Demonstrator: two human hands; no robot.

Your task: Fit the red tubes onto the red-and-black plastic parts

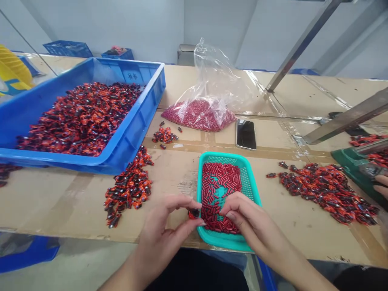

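Note:
Between the thumb and index finger of my left hand (169, 226) is a small black and orange part (194, 213), just at the left edge of the green basket (253, 184). Many small red tubes (222, 176) lie in that basket. My right hand (251, 222) is over the basket's right side, thumb and index fingertip pinched together; anything between them is too small to make out. A pile of black and orange parts (130, 186) lies left of the basket, and another pile (324, 190) to the right.
A large blue crate (141, 109) of black and orange parts stands at the left. Behind the basket are a clear bag (203, 113) of red pieces and a phone (246, 133). Metal bars (348, 117) rise at the right, near another person's hand (382, 186).

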